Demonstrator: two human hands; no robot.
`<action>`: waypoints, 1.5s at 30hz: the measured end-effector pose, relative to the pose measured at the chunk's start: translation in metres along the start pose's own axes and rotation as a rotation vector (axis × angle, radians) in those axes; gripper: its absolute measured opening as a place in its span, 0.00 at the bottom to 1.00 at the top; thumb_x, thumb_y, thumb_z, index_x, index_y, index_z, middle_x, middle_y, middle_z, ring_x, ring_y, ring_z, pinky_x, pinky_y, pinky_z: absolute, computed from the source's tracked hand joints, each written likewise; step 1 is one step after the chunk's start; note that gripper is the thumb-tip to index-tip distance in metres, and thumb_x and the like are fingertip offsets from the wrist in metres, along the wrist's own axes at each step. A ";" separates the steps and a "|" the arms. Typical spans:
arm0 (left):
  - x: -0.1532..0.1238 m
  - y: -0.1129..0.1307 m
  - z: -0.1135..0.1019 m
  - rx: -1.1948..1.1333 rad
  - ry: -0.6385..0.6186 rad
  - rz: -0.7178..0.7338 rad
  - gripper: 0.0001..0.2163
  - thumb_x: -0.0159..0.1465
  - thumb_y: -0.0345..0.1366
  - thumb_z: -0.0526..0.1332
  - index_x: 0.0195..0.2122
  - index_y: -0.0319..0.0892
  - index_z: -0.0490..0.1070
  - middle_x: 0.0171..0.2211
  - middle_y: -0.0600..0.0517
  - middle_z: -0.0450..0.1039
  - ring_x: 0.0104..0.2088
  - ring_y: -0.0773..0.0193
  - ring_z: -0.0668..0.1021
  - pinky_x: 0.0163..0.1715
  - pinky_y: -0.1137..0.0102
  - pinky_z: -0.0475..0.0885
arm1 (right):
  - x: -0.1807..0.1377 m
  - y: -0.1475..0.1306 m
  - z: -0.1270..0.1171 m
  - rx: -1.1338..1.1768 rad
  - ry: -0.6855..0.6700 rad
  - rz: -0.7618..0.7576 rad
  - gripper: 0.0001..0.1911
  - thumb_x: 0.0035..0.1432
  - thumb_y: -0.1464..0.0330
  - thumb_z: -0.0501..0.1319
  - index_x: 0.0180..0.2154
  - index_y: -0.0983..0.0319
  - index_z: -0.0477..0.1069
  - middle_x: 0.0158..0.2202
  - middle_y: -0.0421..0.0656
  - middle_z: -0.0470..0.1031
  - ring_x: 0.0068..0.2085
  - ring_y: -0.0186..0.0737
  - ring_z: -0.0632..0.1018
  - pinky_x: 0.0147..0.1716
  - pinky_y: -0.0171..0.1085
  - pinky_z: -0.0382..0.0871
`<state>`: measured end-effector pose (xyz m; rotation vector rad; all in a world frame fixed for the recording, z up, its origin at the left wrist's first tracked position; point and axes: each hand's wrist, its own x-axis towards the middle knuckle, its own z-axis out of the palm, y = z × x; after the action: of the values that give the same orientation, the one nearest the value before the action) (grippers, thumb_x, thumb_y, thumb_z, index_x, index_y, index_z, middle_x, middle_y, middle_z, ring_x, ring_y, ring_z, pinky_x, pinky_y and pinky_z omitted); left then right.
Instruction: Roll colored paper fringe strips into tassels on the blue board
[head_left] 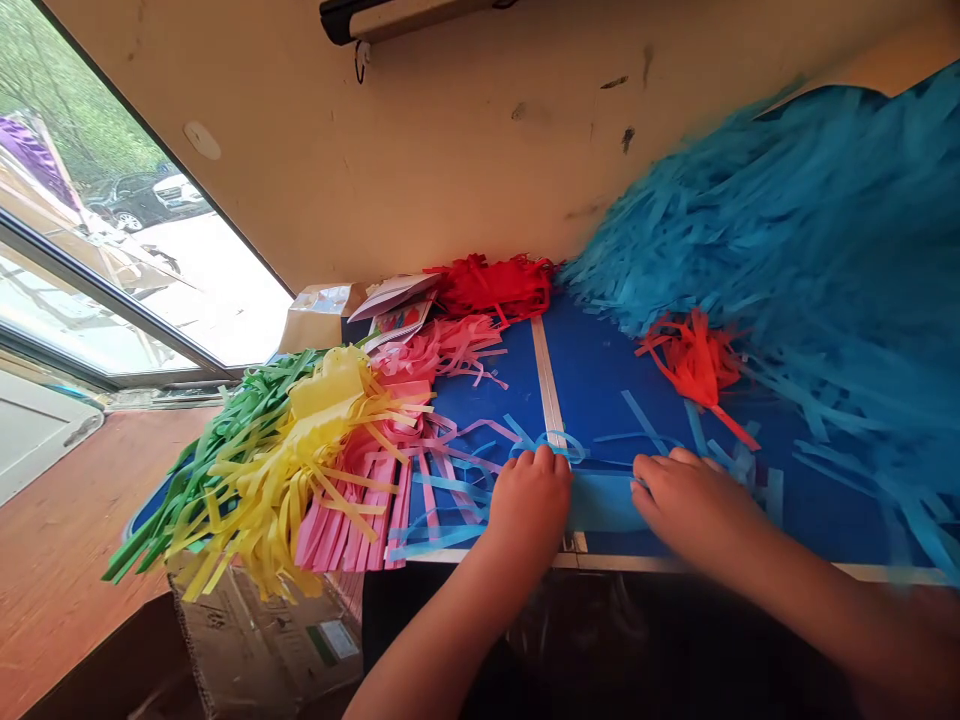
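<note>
A light blue fringed tissue paper (600, 502) lies near the table's front edge, its plain middle band stretched flat between my two hands. My left hand (531, 500) is closed over the band's left part, fingers curled; cut strips fan out to its left. On the right part, my right hand (694, 500) is closed with bent fingers, and more blue strips show behind it. Both palms face down, so what lies under the fingers is partly hidden. A red tissue tassel (694, 360) rests beyond my right hand.
Yellow fringe (322, 430), green fringe (247, 430) and pink fringe (360, 500) overlap on the left. Red fringe (495, 285) lies by the wall. A big blue fringe heap (787, 230) fills the right. A cardboard box (262, 640) stands below the blue table (607, 370).
</note>
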<state>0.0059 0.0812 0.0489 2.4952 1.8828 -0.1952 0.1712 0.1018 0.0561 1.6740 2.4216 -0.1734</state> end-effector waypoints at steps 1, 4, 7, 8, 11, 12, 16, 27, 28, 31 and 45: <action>0.001 0.000 0.000 0.004 -0.007 0.002 0.09 0.66 0.31 0.50 0.39 0.38 0.68 0.37 0.46 0.70 0.37 0.58 0.74 0.33 0.67 0.69 | 0.001 0.000 -0.001 -0.003 -0.006 0.006 0.13 0.60 0.70 0.46 0.32 0.63 0.68 0.32 0.45 0.74 0.42 0.48 0.70 0.35 0.42 0.56; 0.002 0.001 0.000 0.010 0.000 0.004 0.09 0.66 0.32 0.50 0.40 0.38 0.68 0.36 0.46 0.70 0.37 0.58 0.75 0.34 0.67 0.70 | 0.003 -0.001 -0.003 -0.022 -0.018 0.023 0.13 0.58 0.72 0.46 0.33 0.64 0.69 0.32 0.46 0.75 0.41 0.49 0.71 0.34 0.41 0.56; 0.003 0.001 0.001 0.001 -0.001 0.007 0.10 0.67 0.33 0.48 0.40 0.38 0.68 0.37 0.45 0.70 0.38 0.56 0.75 0.34 0.65 0.70 | 0.005 -0.001 -0.005 -0.065 -0.009 0.036 0.12 0.57 0.73 0.47 0.33 0.64 0.69 0.32 0.47 0.75 0.41 0.49 0.71 0.34 0.41 0.56; 0.004 0.001 0.001 -0.004 -0.005 0.010 0.11 0.67 0.34 0.48 0.40 0.37 0.68 0.36 0.45 0.70 0.38 0.56 0.75 0.34 0.65 0.70 | 0.005 -0.001 -0.006 -0.078 0.001 0.040 0.12 0.56 0.73 0.48 0.33 0.64 0.69 0.32 0.46 0.75 0.41 0.49 0.71 0.34 0.41 0.56; 0.007 0.001 0.001 -0.016 -0.022 0.010 0.11 0.67 0.35 0.48 0.40 0.37 0.69 0.36 0.45 0.71 0.38 0.55 0.75 0.33 0.64 0.70 | 0.007 0.000 -0.008 -0.096 0.034 0.051 0.10 0.55 0.73 0.49 0.31 0.63 0.69 0.33 0.45 0.74 0.41 0.48 0.71 0.34 0.41 0.55; 0.008 0.000 0.002 -0.018 -0.028 0.012 0.12 0.67 0.35 0.48 0.40 0.37 0.69 0.35 0.44 0.71 0.38 0.55 0.75 0.33 0.64 0.70 | 0.007 0.001 -0.008 -0.094 0.034 0.055 0.10 0.55 0.73 0.49 0.31 0.63 0.69 0.33 0.45 0.74 0.41 0.48 0.71 0.34 0.41 0.55; 0.009 -0.002 0.004 -0.015 -0.012 0.043 0.12 0.67 0.34 0.47 0.39 0.37 0.70 0.34 0.44 0.70 0.37 0.55 0.75 0.32 0.64 0.70 | 0.012 0.005 -0.011 -0.066 0.007 0.036 0.11 0.55 0.73 0.48 0.30 0.63 0.68 0.33 0.45 0.74 0.41 0.46 0.70 0.34 0.41 0.55; 0.003 -0.005 0.008 -0.006 0.074 0.042 0.11 0.66 0.34 0.49 0.38 0.38 0.71 0.34 0.45 0.70 0.36 0.55 0.73 0.29 0.66 0.68 | 0.018 0.006 -0.014 -0.063 -0.024 0.017 0.11 0.55 0.73 0.48 0.29 0.63 0.68 0.31 0.46 0.74 0.40 0.46 0.69 0.31 0.39 0.54; 0.004 -0.005 0.007 -0.006 0.068 0.043 0.11 0.66 0.34 0.50 0.38 0.39 0.71 0.34 0.46 0.70 0.37 0.55 0.73 0.29 0.66 0.68 | 0.018 0.006 -0.014 -0.066 -0.032 0.021 0.11 0.56 0.73 0.48 0.30 0.63 0.68 0.31 0.46 0.74 0.40 0.46 0.69 0.31 0.39 0.54; 0.006 -0.005 0.004 -0.002 0.030 0.049 0.10 0.66 0.33 0.50 0.37 0.39 0.71 0.34 0.46 0.70 0.37 0.55 0.73 0.30 0.65 0.68 | 0.019 0.005 -0.015 -0.069 -0.051 0.039 0.11 0.55 0.73 0.48 0.31 0.63 0.68 0.31 0.47 0.74 0.41 0.46 0.69 0.31 0.38 0.54; 0.007 -0.002 0.009 0.027 0.066 0.039 0.10 0.66 0.32 0.50 0.37 0.38 0.70 0.33 0.46 0.71 0.37 0.55 0.73 0.31 0.65 0.67 | 0.026 0.004 -0.017 -0.054 -0.128 0.066 0.14 0.55 0.74 0.45 0.36 0.66 0.68 0.33 0.51 0.74 0.41 0.51 0.72 0.33 0.44 0.57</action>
<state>0.0046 0.0875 0.0397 2.5850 1.8646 -0.1412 0.1641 0.1307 0.0663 1.6639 2.2549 -0.1974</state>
